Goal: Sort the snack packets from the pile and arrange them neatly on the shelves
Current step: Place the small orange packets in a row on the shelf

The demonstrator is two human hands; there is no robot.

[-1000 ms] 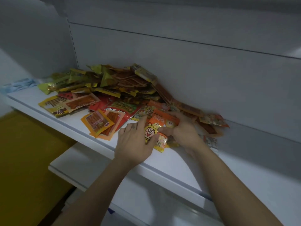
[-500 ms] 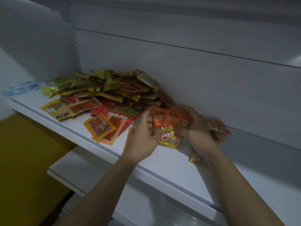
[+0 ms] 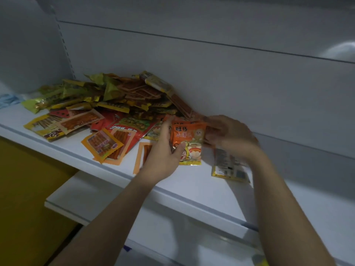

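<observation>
A pile of snack packets [image 3: 119, 104] in yellow, green, red and orange lies on the white shelf [image 3: 188, 181], heaped against the back wall. Both hands hold a small stack of orange packets [image 3: 189, 137] upright just right of the pile. My left hand [image 3: 163, 150] grips the stack's left edge with the thumb on its front. My right hand [image 3: 228, 135] pinches the right edge and looks blurred. A yellow packet [image 3: 228, 166] lies flat on the shelf below my right wrist.
A lower white shelf [image 3: 80, 200] juts out beneath. The shelf's grey back panel [image 3: 230, 77] rises behind the pile. A slotted upright [image 3: 65, 47] runs down at the left. Something pale blue [image 3: 9, 98] lies at the shelf's far left end. Yellow floor [image 3: 25, 208] shows at lower left.
Both hands gathered orange packets off the shelf at the pile's right edge, lifted them and squared them into an upright stack. A yellow packet now lies uncovered at the right.
</observation>
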